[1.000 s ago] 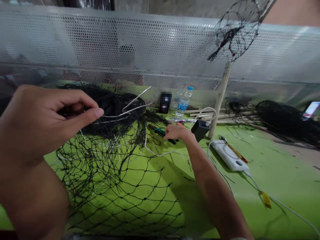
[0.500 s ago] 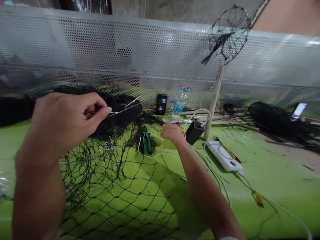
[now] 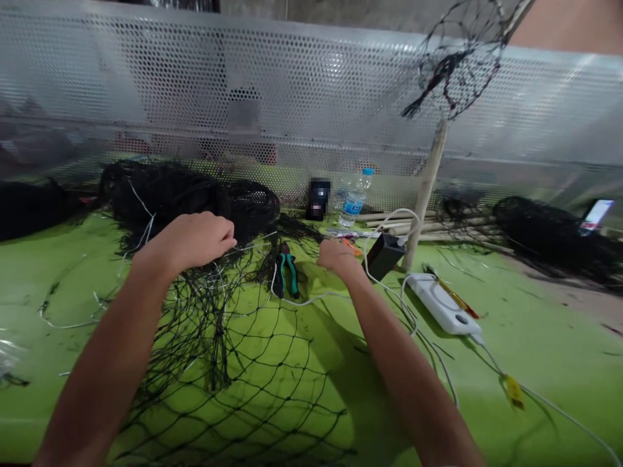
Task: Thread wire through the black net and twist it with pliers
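Note:
My left hand (image 3: 195, 240) is closed over the black netting pile, its fingertips pinched and pointing right. A thin pale wire (image 3: 257, 245) shows at those fingertips and runs toward the right. Farther right, my right hand (image 3: 337, 254) is closed with its fingers curled under, at the end of a bundle of black strands (image 3: 302, 227); what it grips is hidden. Between the hands lie pliers (image 3: 287, 272) with green and black handles. Below spreads black knotted netting (image 3: 272, 376) on the green surface.
A black box (image 3: 384, 256) with a white cable, a white power bank (image 3: 444, 303) and a water bottle (image 3: 354, 201) stand or lie to the right. A wooden pole (image 3: 428, 188) rises beside them. Perforated metal sheet (image 3: 185, 84) backs the surface. Loose wire (image 3: 73, 324) lies left.
My left hand has moved down and to the right, away from me, and turned palm down. My right hand has stayed nearly in place. The view has shifted slightly.

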A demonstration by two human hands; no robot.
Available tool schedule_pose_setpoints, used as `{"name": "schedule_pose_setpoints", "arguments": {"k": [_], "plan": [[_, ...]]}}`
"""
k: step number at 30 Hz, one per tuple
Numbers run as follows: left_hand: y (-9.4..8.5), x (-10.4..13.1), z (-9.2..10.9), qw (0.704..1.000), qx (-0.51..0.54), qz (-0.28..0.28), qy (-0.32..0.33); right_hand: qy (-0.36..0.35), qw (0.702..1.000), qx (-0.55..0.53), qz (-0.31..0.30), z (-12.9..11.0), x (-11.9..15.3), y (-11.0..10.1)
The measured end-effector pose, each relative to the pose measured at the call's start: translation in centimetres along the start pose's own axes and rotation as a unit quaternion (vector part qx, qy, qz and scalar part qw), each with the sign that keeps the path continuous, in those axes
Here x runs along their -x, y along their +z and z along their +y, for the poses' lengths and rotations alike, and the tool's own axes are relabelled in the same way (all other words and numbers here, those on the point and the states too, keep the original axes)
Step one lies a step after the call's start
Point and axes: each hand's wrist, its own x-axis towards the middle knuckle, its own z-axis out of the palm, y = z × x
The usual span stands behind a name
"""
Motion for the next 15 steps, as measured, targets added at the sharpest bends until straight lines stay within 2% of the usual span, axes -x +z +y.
{"name": "schedule_pose_setpoints", "arguments": {"k": [4, 9, 12, 15], "plan": [[-1.1, 0.8, 0.0, 0.998, -0.019, 0.044, -0.033, -0.004, 1.000, 0.011, 0.012, -0.7, 0.2, 0.1], [-2.6, 2.5, 0.7, 0.987, 0.007, 0.145, -0.063, -0.036, 0.999, 0.009, 0.030, -1.8, 0.4, 1.1], [-3.5, 3.9, 1.2, 0.977, 0.023, 0.196, -0.078, -0.055, 0.998, -0.008, 0.030, -1.9, -0.2, 1.6], [-4.1, 5.1, 1.5, 0.972, 0.035, 0.222, -0.072, -0.076, 0.996, -0.047, 0.026, -1.5, -1.0, 1.8]]}}
